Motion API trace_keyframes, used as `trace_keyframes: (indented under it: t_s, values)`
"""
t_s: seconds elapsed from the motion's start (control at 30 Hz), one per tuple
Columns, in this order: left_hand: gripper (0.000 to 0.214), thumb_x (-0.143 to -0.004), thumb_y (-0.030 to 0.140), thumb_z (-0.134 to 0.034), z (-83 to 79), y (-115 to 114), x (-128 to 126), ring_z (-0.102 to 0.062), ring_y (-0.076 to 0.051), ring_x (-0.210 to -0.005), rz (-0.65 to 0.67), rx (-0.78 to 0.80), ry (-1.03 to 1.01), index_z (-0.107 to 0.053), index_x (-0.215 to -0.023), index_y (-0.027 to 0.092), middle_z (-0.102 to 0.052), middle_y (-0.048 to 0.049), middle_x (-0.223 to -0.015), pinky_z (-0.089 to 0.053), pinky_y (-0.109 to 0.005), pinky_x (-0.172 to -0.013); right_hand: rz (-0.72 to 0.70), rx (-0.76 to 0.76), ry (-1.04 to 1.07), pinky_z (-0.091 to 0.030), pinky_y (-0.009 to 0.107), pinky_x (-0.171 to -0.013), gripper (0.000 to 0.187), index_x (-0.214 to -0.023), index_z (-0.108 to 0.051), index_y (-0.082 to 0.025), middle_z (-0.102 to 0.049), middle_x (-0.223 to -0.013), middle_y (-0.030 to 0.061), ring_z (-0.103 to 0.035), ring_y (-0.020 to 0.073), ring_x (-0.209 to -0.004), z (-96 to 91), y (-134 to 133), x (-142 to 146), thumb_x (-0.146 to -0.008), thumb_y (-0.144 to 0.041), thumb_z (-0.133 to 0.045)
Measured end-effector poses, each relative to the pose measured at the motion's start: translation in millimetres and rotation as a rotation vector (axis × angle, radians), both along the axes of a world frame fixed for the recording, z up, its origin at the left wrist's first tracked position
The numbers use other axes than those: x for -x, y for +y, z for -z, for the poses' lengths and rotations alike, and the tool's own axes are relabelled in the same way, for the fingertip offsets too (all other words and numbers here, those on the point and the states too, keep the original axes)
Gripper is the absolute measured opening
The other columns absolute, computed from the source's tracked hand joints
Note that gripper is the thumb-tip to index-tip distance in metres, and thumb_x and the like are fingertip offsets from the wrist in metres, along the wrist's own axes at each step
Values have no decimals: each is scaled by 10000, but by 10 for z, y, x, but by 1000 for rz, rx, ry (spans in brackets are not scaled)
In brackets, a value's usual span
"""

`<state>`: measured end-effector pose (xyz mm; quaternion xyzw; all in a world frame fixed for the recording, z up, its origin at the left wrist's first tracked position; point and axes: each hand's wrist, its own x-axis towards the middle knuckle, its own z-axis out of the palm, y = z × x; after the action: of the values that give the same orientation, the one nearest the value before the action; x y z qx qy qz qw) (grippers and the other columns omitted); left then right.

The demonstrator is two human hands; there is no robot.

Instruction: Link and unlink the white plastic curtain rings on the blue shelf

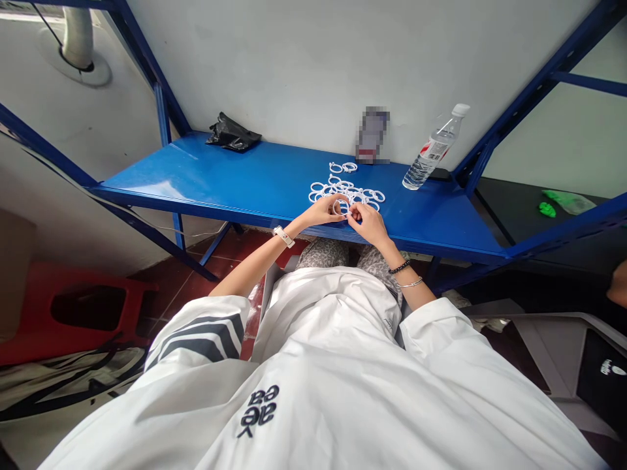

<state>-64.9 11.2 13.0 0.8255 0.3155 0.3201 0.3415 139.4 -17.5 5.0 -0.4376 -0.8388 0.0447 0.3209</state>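
Observation:
Near the front edge of the blue table, both my hands meet at a white plastic ring (334, 207) that looks like a curtain ring. My left hand (321, 211) pinches its side between curled fingers and thumb. At its lower right edge, my right hand (370, 226) has its fingertips pressed together; any small part between them is too small to make out. Just beyond my fingers lies a loose pile of similar white rings (376, 195), partly hidden by my hands. A few more rings (349, 167) lie farther back, some close together.
On the blue table (274, 173), a crumpled black plastic bag (232, 134) lies at the back left. A pixelated upright object (372, 135) leans on the wall. A water bottle (435, 149) stands at the right, beside a flat dark object (441, 174). Blue metal posts frame both ends.

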Motion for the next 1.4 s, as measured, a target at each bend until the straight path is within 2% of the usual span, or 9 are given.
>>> trace_keyframes:
  t_s: [0.4,1.4]
  values:
    - [552,-819,498,-705,-4,0,0,-524,-116,-608,9,-3,5,-542,-1209,143,-590,7,-737,-428,-237,-609,-16,-20,3,-423,328,-675,77,-856,-508,-228,-571,-714,26,-556,213,-710,13,17,-7,-915,-277,-506]
    - [620,-820,595,-682,3,4,-3,-488,-109,-583,25,10,-13,-550,-1223,143,-569,7,-720,-406,-238,-584,-4,-14,-10,-397,320,-684,145,-792,-480,-229,-555,-708,29,-541,213,-722,-13,-10,6,-925,-287,-481]
